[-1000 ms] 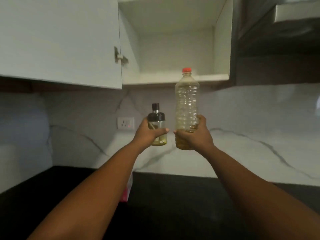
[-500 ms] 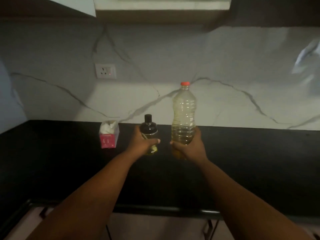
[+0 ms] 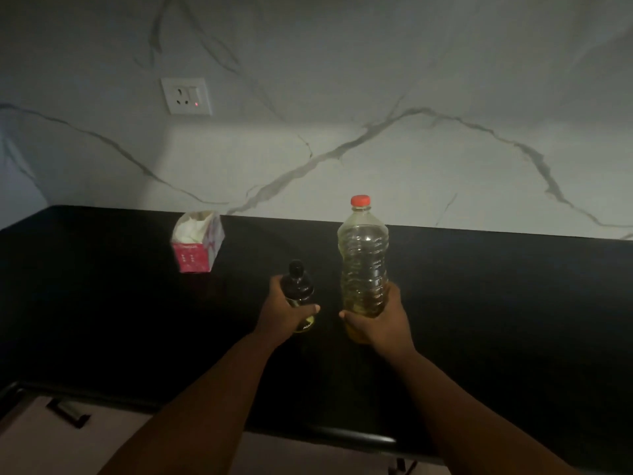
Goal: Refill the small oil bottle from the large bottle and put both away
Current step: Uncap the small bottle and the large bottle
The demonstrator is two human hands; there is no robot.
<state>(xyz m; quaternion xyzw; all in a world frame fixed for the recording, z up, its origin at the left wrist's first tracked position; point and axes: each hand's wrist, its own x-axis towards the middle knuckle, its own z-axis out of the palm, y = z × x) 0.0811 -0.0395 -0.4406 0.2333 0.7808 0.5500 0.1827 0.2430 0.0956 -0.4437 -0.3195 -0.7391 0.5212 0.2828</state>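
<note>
From the head view, the person's left hand [image 3: 287,315] has its fingers wrapped round a small dark-capped glass oil bottle [image 3: 301,296], upright over the glossy black countertop [image 3: 513,303], while the right hand [image 3: 378,322] grips the lower part of a tall clear ribbed plastic bottle with a red cap [image 3: 363,265], also upright and just right of the small one; whether either base touches the counter is hard to tell. Farther back on the left sits a pink tissue box [image 3: 197,243] near the white veined marble wall [image 3: 342,149], with a white wall socket [image 3: 186,96] above it

Black countertop [image 3: 496,303]; pink tissue box [image 3: 197,243] on it.
</note>
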